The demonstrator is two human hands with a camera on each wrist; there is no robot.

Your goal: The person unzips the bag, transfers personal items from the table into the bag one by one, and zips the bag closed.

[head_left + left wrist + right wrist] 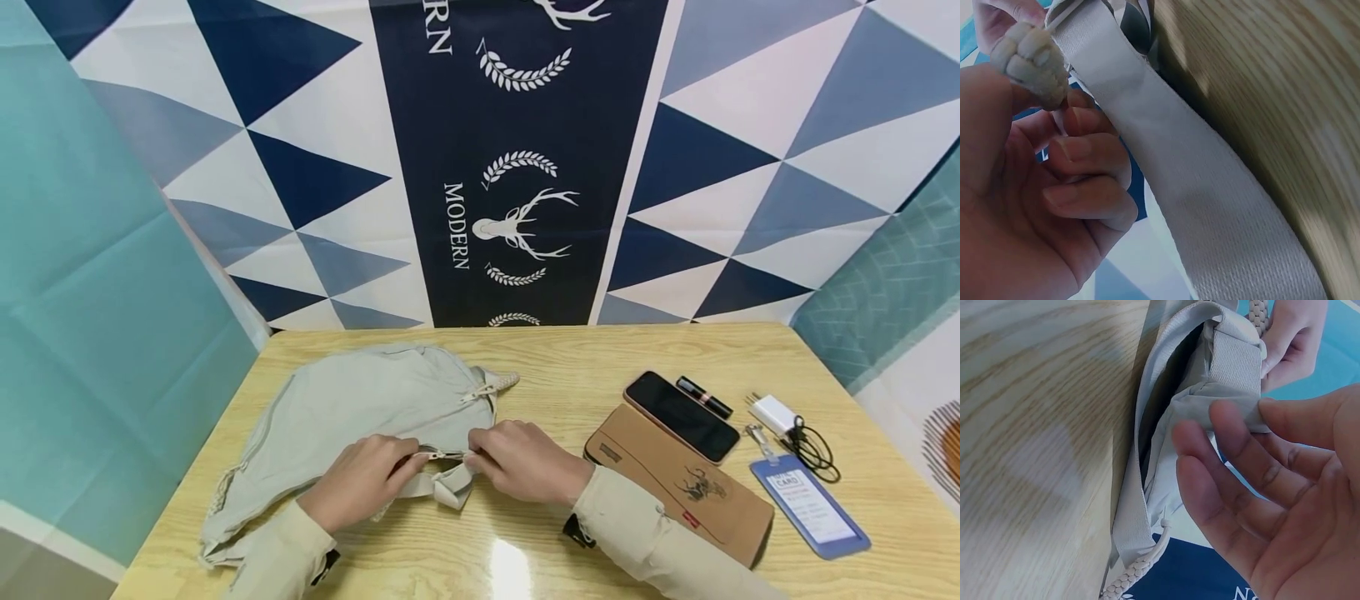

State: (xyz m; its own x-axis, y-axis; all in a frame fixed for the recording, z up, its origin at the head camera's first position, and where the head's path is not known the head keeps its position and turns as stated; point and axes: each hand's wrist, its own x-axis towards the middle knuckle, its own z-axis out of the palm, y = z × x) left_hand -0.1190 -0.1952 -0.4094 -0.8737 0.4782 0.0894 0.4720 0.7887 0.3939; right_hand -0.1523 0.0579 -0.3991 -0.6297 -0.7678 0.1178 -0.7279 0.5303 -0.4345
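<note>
1. Head view: a beige bag [352,408] lies left of the phone [682,415] on the table [570,367].
2. The left hand [360,479] pinches its braided zipper cord [1032,59].
3. The right hand [525,460] pinches bag fabric beside it.

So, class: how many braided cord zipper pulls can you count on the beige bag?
2. One braided pull lies on the bag's far right corner; the other is pinched in the left hand at the near zipper. More may be hidden underneath.
</note>
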